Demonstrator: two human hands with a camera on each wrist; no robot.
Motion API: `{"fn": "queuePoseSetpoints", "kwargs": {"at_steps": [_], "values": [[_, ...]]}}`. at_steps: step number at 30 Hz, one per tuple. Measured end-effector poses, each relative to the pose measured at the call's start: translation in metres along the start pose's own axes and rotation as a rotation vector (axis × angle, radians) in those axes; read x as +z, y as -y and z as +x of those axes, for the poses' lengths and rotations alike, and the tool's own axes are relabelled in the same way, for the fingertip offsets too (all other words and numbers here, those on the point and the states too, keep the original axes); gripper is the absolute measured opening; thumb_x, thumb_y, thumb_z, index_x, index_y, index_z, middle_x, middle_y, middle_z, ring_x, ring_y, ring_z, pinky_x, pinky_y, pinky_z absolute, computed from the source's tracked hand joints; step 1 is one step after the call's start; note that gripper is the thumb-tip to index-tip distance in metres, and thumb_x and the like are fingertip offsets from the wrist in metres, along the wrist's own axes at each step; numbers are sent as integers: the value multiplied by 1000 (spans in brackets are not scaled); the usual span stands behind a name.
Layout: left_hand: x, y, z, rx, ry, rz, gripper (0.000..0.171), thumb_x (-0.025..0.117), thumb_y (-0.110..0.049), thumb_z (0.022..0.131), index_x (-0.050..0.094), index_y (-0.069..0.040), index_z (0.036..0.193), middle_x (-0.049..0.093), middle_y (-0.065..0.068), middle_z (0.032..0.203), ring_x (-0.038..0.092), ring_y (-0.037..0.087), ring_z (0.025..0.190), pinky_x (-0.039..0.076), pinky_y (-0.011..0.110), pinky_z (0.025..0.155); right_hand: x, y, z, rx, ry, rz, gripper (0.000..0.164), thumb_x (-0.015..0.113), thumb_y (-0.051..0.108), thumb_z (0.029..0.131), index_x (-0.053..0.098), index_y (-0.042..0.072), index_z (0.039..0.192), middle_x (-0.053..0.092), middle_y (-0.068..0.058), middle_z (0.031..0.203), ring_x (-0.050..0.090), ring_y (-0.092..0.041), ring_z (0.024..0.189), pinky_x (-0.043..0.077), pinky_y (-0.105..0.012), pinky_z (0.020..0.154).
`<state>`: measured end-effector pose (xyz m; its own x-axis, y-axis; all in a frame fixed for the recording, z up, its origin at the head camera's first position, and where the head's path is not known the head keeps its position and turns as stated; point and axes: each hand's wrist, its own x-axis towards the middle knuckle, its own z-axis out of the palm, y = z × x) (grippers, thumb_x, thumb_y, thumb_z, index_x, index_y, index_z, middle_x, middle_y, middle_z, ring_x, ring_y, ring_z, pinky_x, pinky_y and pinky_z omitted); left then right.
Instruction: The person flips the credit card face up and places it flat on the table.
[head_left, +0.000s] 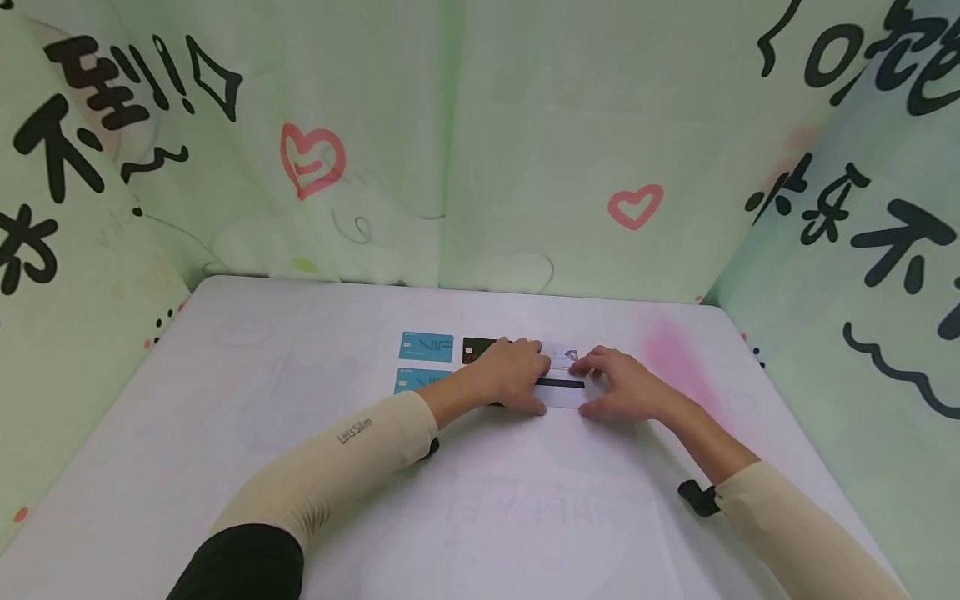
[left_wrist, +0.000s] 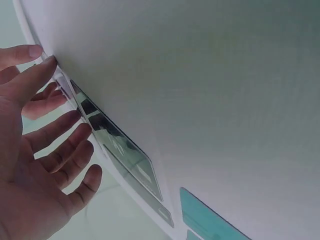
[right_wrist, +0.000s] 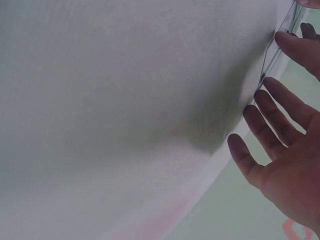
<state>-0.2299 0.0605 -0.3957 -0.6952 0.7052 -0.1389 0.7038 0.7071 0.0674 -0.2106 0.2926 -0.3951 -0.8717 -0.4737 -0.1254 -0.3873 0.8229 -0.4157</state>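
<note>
My left hand (head_left: 513,373) lies over the middle of a group of flat cards, its thumb and fingertips at the left side of a pale card with a black stripe (head_left: 562,395). From the other side, my right hand (head_left: 626,387) touches that card's right edge with thumb and fingertips. Just behind it lies another pale card (head_left: 558,353) with a small printed figure. A black card (head_left: 477,347) shows partly past my left hand, which hides most of a second dark card (left_wrist: 122,145). Relaxed, spread fingers (right_wrist: 282,117) of my right hand appear in the right wrist view.
Two blue VIP cards, one behind (head_left: 426,347) the other (head_left: 416,380), lie left of the black card. The white table (head_left: 465,500) ends at a back edge close behind the cards. Green printed curtains (head_left: 525,150) enclose the back and sides.
</note>
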Motion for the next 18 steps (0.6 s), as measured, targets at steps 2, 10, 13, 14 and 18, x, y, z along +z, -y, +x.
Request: {"fn": "queuePoseSetpoints", "kwargs": {"at_steps": [2, 10, 13, 14, 18], "values": [[-1, -1, 0, -1, 0, 11, 56, 74, -57, 90, 68, -16, 128, 63, -1, 115, 58, 16, 105, 50, 41, 98, -1, 1, 0, -8, 5, -7, 50, 86, 19, 81, 69, 5, 126, 64, -11, 123, 59, -33, 114, 47, -52, 100], [0, -3, 0, -17, 8, 15, 57, 74, -56, 92, 67, -16, 130, 63, -1, 116, 58, 15, 101, 52, 38, 92, 0, 3, 0, 12, 6, -10, 45, 87, 18, 81, 70, 6, 121, 65, -10, 121, 58, -32, 112, 47, -52, 100], [0, -4, 0, -22, 8, 22, 56, 74, -56, 92, 67, -16, 130, 63, 0, 116, 57, 14, 99, 52, 35, 87, 1, 3, 0, 14, 4, -10, 44, 86, 17, 81, 70, 6, 121, 65, -10, 119, 58, -31, 111, 47, -51, 99], [0, -5, 0, -23, 8, 22, 56, 74, -56, 92, 67, -16, 130, 63, 0, 116, 57, 14, 99, 51, 35, 86, 2, 3, 0, 13, 2, -12, 44, 86, 17, 81, 70, 6, 121, 64, -10, 119, 58, -31, 110, 47, -51, 99], [-2, -7, -1, -26, 8, 29, 55, 73, -56, 92, 67, -16, 130, 63, -1, 116, 57, 14, 98, 51, 33, 85, 2, 3, 0, -1, -8, -13, 44, 86, 16, 79, 70, 4, 118, 64, -10, 115, 58, -30, 108, 47, -49, 97]]}}
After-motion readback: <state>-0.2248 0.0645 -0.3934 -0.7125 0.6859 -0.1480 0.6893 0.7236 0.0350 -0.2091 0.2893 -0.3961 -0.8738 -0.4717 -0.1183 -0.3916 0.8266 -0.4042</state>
